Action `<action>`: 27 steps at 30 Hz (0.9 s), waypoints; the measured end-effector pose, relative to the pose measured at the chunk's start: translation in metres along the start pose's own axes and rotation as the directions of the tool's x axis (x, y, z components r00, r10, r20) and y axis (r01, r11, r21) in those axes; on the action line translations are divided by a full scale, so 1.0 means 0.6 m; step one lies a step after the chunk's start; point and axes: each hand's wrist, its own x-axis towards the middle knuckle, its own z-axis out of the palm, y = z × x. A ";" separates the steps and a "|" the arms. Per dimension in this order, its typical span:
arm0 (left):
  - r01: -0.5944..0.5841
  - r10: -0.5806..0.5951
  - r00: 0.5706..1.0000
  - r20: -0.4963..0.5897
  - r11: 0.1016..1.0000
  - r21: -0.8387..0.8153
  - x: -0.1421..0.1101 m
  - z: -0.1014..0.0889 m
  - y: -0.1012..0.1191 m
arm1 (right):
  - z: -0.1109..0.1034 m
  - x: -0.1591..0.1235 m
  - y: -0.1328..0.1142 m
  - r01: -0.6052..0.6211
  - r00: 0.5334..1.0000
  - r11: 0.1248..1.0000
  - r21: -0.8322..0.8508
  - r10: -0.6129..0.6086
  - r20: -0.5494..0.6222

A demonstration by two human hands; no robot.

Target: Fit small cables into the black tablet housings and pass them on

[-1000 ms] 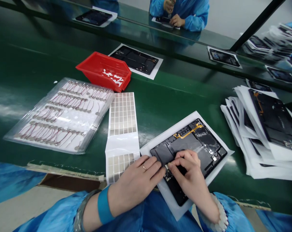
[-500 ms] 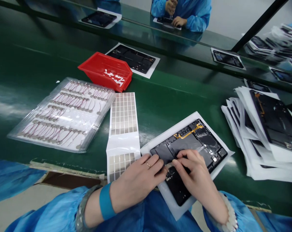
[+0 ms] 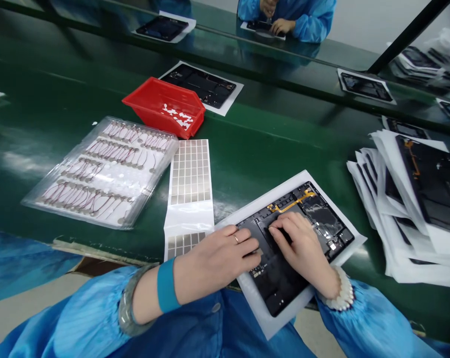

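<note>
An opened tablet housing point(image 3: 273, 293) lies at an angle on a white sheet point(image 3: 256, 318) in front of me. A yellow-orange flex cable point(image 3: 294, 203) runs along its far side. My left hand point(image 3: 225, 256) rests over the housing's left edge, fingers curled and pressed together; what is at their tips is hidden. With thumb and forefinger pinched, my right hand point(image 3: 301, 243) is over the middle of the housing; I cannot make out what is between them. Left of the housing lies a sheet of small silver-grey stickers point(image 3: 190, 174), its near end partly behind my left hand.
A clear plastic tray point(image 3: 135, 214) holds rows of small round parts with thin wires. Behind it are a red bin point(image 3: 153, 102) with white scraps and another tablet housing point(image 3: 206, 87). Stacked housings between white sheets point(image 3: 407, 248) stand right. A co-worker's hands point(image 3: 282, 26) work across the bench.
My right hand has moved away from my left fingertips, up toward the middle of the housing. My left hand stays near the left edge. The view has shifted slightly.
</note>
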 end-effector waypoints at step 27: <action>0.071 -0.069 0.997 0.034 0.995 -0.070 0.001 -0.006 -0.007 | 0.000 0.002 -0.002 -0.001 1.000 1.000 0.002 0.001 0.000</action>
